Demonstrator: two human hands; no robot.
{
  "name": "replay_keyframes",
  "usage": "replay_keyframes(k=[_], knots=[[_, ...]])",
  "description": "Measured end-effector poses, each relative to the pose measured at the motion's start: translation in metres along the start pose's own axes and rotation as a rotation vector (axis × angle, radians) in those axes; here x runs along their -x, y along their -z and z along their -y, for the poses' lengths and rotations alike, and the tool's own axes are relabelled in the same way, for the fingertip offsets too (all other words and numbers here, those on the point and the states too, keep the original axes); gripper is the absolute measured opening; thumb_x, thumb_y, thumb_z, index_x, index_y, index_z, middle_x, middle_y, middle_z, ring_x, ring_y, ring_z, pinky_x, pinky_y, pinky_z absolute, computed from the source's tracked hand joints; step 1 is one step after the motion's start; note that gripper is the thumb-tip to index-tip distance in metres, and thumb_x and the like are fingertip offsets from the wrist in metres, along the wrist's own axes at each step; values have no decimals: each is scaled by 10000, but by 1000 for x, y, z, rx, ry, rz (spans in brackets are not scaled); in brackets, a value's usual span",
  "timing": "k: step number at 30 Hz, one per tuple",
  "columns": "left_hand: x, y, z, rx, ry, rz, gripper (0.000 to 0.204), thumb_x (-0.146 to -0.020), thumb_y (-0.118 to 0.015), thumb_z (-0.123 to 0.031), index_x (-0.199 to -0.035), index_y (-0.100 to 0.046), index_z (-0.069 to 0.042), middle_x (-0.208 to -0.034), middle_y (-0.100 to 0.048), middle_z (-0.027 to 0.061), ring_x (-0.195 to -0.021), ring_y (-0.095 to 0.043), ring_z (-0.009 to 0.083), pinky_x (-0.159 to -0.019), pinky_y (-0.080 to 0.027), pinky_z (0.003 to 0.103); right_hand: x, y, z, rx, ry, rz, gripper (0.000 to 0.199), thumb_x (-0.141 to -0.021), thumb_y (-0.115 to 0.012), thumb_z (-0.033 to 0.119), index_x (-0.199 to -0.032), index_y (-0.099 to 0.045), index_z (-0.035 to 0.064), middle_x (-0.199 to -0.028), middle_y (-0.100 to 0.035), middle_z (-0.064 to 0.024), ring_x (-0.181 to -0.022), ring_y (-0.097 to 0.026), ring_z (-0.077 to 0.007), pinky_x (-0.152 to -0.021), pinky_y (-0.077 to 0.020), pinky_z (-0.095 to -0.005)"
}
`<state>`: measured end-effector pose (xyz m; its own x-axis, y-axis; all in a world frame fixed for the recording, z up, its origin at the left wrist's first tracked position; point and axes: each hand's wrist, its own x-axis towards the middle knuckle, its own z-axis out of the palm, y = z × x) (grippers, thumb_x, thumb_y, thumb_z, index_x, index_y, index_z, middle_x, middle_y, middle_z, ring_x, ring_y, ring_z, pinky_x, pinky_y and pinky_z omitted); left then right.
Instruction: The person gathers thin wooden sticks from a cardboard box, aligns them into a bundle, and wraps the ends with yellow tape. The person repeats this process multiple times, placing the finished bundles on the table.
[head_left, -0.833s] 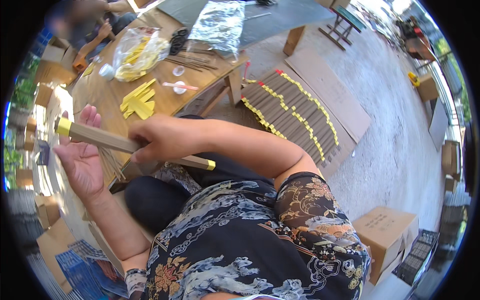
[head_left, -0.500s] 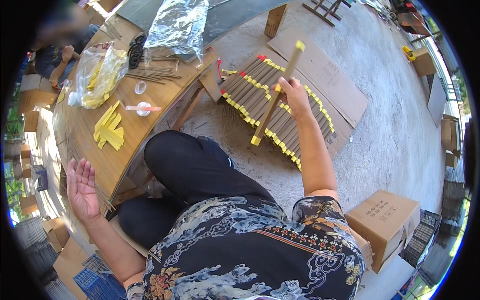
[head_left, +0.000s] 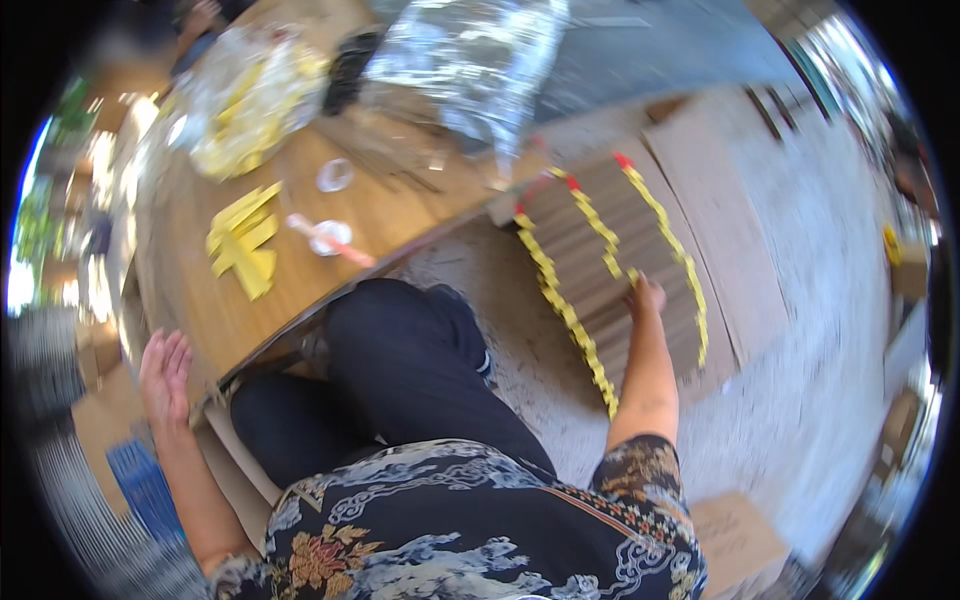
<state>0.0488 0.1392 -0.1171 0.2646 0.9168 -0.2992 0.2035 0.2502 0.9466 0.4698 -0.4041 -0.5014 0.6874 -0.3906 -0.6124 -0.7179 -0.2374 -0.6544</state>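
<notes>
My right hand (head_left: 648,297) reaches down to a layer of long brown sticks (head_left: 600,320) lying side by side, each banded in yellow. Its fingers are closed at a yellow band in the middle of the layer, around a brown stick, though blur hides the exact grip. Away to the left, my left hand (head_left: 168,378) is raised beside the table's near edge, palm showing, fingers stretched out, holding nothing. Yellow paper strips (head_left: 243,240) lie on the wooden table (head_left: 310,265) beyond it.
Cardboard (head_left: 735,235) lies under the sticks on the concrete floor. The table also carries a plastic bag of yellow strips (head_left: 250,100), clear plastic sheeting (head_left: 465,60) and a small round container (head_left: 330,238). A cardboard box (head_left: 735,540) stands at my lower right; a blue crate (head_left: 145,490) at lower left.
My right hand has lowered the brown stick from above the layer into it. The view has shifted, so the table and sticks appear farther right and lower. My left hand stays raised.
</notes>
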Motion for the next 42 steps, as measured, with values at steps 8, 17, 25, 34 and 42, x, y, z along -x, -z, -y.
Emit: replay_keyframes(k=[8,17,25,34,42], knots=[[13,43,13,18,-48,-190,352,-837,-509,-112,-1140,-403,33,-915,-586,149,-796,-599,217,-712,-507,318,12,-12,12,395,0,-70,421,-649,-702,201,-923,-493,-41,-830,-600,-163,-745,-592,-281,-647,-504,-356],[41,197,110,1,-76,-708,164,-826,-562,-202,-899,-527,-60,-694,-557,29,-566,-541,112,-511,-466,237,24,-31,-14,331,384,166,128,-663,-517,4,-602,-410,36,-509,-397,-43,-387,-364,-142,-332,-303,-286],[86,285,243,-129,274,-741,200,-801,-560,-243,-734,-543,-56,-623,-521,50,-536,-501,145,-475,-410,290,146,-29,-24,360,-9,759,121,-655,-511,-26,-752,-459,23,-593,-479,-67,-450,-427,-135,-340,-319,-258],[119,277,386,-790,654,-299,257,-668,-560,-80,-899,-586,29,-933,-580,253,-926,-556,358,-814,-436,431,241,-61,22,686,180,799,133,-675,-516,2,-798,-467,16,-647,-494,-77,-506,-449,-148,-395,-342,-266],[91,248,443,-938,221,-594,379,-624,-599,-114,-964,-507,27,-946,-509,202,-914,-488,371,-840,-403,441,295,-81,49,791,283,777,155,-692,-519,26,-839,-475,9,-695,-507,-85,-555,-468,-160,-443,-364,-273]])
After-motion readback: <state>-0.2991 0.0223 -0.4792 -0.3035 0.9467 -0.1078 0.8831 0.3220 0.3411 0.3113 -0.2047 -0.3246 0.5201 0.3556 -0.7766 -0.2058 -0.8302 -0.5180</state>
